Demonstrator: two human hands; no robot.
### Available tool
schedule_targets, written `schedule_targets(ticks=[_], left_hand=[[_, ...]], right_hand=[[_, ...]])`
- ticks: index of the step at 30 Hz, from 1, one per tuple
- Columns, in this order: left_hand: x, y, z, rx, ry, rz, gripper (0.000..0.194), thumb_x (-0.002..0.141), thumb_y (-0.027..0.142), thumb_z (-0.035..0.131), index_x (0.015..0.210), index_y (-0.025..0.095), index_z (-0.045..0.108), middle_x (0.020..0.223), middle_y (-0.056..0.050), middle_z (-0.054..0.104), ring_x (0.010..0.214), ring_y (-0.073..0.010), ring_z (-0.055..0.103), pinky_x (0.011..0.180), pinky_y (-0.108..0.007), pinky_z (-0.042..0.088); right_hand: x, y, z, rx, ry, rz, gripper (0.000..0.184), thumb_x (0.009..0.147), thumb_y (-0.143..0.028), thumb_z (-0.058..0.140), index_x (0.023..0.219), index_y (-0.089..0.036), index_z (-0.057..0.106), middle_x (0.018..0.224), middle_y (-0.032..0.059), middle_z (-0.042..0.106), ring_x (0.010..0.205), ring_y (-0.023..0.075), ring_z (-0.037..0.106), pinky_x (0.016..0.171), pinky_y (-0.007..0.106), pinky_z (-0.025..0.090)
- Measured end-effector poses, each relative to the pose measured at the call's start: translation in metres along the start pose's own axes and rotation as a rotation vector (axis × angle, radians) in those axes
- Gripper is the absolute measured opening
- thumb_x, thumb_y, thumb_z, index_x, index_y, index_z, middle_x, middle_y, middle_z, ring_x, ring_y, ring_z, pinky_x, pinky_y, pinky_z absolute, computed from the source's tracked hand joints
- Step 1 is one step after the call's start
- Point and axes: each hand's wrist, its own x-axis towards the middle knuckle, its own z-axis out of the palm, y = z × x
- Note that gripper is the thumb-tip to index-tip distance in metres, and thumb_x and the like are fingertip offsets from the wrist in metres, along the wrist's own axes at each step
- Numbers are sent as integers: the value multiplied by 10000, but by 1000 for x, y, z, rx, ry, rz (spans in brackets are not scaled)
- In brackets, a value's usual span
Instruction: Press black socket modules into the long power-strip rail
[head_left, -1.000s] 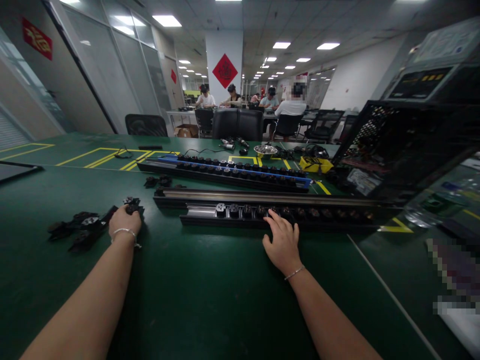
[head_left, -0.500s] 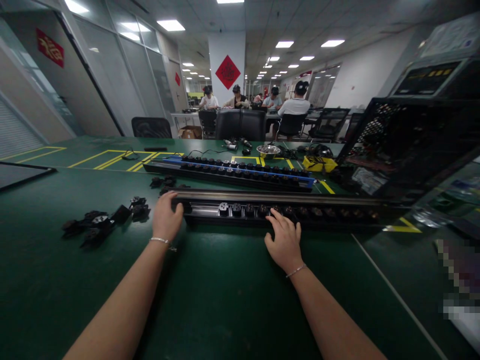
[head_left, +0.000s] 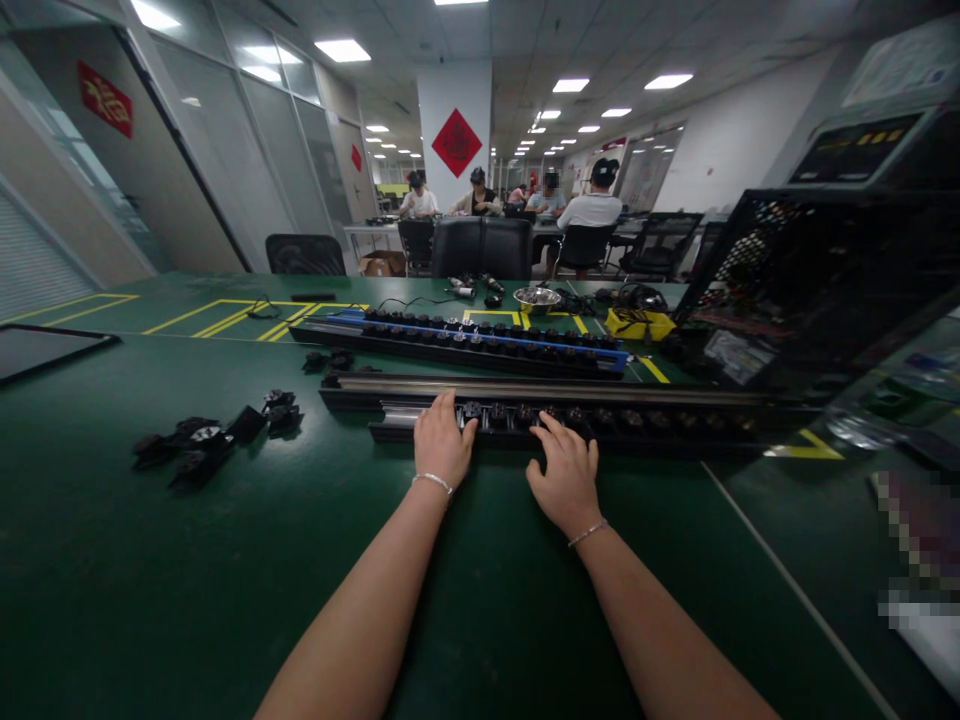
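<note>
My left hand [head_left: 442, 442] is over the near black rail [head_left: 394, 432], near the left end of its row of black socket modules [head_left: 499, 411]. Its fingers are closed; a black socket module, seen in them half a second ago, is hidden behind them now. To its right, my right hand [head_left: 564, 470] has its fingers spread, the fingertips resting on the row and the thumb apart at the rail's front side. The row runs on to the right, dim at its far end. A second long black rail [head_left: 352, 396] lies directly behind.
Loose black modules [head_left: 199, 445] lie at the left, a few more [head_left: 330, 361] behind them. Farther back are a blue-edged rail with modules [head_left: 487, 345], a metal bowl [head_left: 537, 298] and a yellow box [head_left: 637, 324]. An open computer case [head_left: 810, 270] stands right. People sit beyond.
My left hand has come from the loose modules rightward to the near rail, carrying a black socket module, then along it toward the row. My right hand has stayed nearly in place.
</note>
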Motion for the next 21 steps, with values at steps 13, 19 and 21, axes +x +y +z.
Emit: schedule_targets(ticks=[13, 19, 21], left_hand=[[3, -17, -9, -8, -4, -197, 420, 844, 363, 471, 1220, 178, 494, 1165, -92, 626, 1144, -239, 502, 1072, -476, 210], [4, -16, -11, -6, -21, -206, 358, 840, 368, 476, 1162, 225, 544, 1126, -67, 645, 1124, -229, 514, 1070, -477, 209], [4, -17, -10, -2, -12, -211, 362, 841, 370, 473, 1166, 224, 540, 1117, -70, 648, 1117, -231, 521, 1075, -481, 196]], right_hand=[[0, 2, -1, -10, -6, -11, 449, 737, -188, 416, 1171, -225, 525, 1383, 25, 435, 1210, 261, 390, 1045, 611, 183], [0, 2, -1, -3, -17, -5, 456, 729, -181, 420, 1170, -224, 528, 1382, 34, 435, 1207, 263, 391, 1040, 622, 178], [0, 1, -2, 1, -22, -7, 458, 730, -180, 418, 1172, -225, 528, 1381, 37, 436, 1209, 263, 389, 1042, 620, 175]])
